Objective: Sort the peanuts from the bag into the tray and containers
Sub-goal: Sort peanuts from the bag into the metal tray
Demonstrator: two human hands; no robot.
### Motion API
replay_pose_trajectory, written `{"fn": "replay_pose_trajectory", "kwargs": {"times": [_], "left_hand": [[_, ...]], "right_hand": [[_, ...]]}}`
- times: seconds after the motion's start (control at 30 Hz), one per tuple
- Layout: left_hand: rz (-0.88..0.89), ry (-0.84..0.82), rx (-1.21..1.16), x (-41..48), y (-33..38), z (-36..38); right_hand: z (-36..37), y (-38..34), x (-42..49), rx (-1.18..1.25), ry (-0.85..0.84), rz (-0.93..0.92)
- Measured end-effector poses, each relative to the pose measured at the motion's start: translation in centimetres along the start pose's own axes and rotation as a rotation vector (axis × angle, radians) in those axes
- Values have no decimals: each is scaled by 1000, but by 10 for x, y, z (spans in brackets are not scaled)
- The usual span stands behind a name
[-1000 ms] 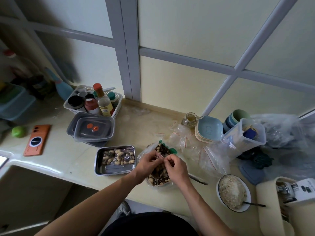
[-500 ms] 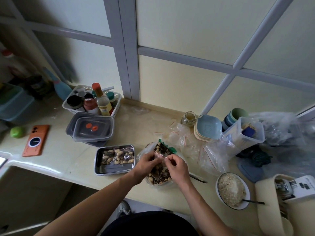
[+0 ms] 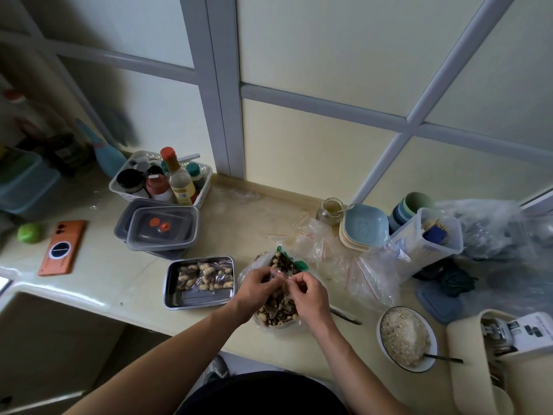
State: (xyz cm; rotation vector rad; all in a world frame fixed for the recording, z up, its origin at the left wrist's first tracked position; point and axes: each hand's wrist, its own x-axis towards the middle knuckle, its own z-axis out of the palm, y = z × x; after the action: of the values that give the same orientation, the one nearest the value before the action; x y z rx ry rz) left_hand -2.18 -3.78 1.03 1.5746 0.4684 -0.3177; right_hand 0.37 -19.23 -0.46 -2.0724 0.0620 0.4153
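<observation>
Head view, looking down at a pale tabletop [image 3: 119,280] under a frosted window.

- Left hand [image 3: 257,283] and right hand [image 3: 309,298] meet over the large clear bag [image 3: 279,260] of peanuts mixed with dark seeds. The bag stands at the near edge of the tabletop, centre of view.
- Both hands have their fingers [image 3: 294,281] curled narrow, pinching a small zip bag [image 3: 279,272] by its red-striped top edge, one hand at each end. What is inside it (if anything) I cannot tell.
- Steel tray [image 3: 203,298] sits just left of the large bag. In its far half lies a clear packet of peanuts [image 3: 206,275]; the near half shows bare metal.
- Behind the tray are two lidded grey containers [image 3: 163,227], stacked slightly askew, the top lid with orange tabs.
- Behind those, a white basket [image 3: 203,187] holds bottles and jars.
- Far left: an orange phone [image 3: 62,248] lying flat, a green fruit [image 3: 29,233] beside it.
- Right of the large bag is a loose heap of empty zip bags [image 3: 359,271], with a stack of square plates [image 3: 363,227] and a tall clear tub [image 3: 428,238] behind.
- Near right: a white bowl [image 3: 386,351] of pale grain with a spoon [image 3: 443,358] resting in it.
</observation>
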Motion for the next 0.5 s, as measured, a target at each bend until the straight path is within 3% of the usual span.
{"fn": "replay_pose_trajectory", "kwargs": {"times": [0.2,0.5], "left_hand": [[-36,43,-87,0,2,5],[-101,-6,-96,1,3,4]], "right_hand": [[-4,3,7,183,-35,109],[-7,2,7,41,-48,37]]}}
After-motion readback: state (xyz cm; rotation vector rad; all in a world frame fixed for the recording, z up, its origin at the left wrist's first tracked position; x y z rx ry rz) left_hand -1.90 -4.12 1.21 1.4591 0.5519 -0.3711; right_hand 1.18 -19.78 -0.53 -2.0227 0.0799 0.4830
